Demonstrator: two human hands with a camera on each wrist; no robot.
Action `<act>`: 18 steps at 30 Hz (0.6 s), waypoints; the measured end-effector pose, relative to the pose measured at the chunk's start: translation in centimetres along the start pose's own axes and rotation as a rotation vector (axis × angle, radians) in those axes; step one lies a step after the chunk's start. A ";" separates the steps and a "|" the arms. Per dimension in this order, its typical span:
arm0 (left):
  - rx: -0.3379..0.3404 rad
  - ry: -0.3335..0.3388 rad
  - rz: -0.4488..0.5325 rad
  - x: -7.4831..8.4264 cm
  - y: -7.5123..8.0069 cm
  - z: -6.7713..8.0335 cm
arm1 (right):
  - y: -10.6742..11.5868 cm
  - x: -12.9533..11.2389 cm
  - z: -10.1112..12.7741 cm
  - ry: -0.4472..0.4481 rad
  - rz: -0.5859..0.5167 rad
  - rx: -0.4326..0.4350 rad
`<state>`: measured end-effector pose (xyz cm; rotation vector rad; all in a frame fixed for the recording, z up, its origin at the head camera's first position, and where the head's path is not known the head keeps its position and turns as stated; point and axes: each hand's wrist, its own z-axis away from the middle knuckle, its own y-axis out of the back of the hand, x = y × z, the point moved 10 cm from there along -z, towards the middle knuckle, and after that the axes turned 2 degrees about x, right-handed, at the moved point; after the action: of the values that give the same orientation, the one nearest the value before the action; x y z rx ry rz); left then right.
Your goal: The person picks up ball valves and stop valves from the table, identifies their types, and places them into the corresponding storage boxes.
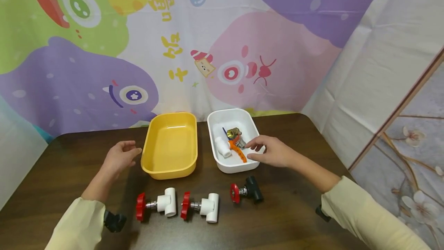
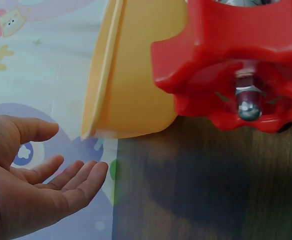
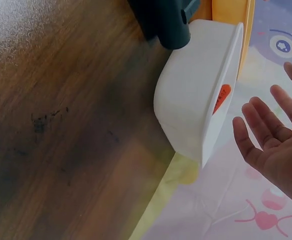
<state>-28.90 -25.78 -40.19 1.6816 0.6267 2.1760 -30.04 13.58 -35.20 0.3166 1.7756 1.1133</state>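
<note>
One yellow tray (image 1: 170,174) and one white tray (image 1: 237,168) stood side by side; toward six o'clock lay two white valves (image 1: 169,202) and one black valve (image 1: 254,190), each with a red handwheel (image 1: 140,206). The left hand (image 1: 121,155) hung at the yellow tray's nine o'clock, the right hand (image 1: 272,151) at the white tray's four; both had thumb and fingers apart. Only the head view showed the white fitting (image 1: 222,147) and brass piece (image 1: 233,132) inside the white tray; the right wrist view caught just the orange handle (image 3: 222,97). Sideways yellow characters (image 1: 171,45) marked the backdrop (image 1: 187,99), too unclear to read.
</note>
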 end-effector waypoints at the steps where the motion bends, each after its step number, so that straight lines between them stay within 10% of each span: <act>1: -0.006 0.003 0.005 -0.1 -0.1 0.0 | -0.1 -0.2 0.1 0.011 -0.005 -0.004; 18: -0.064 0.009 0.024 -0.8 -1.4 -0.1 | -2.6 -1.5 1.3 0.071 -0.084 -0.111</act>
<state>-28.79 -24.94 -41.60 1.6559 0.5363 2.1967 -27.53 11.91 -36.57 0.1360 1.7650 1.1699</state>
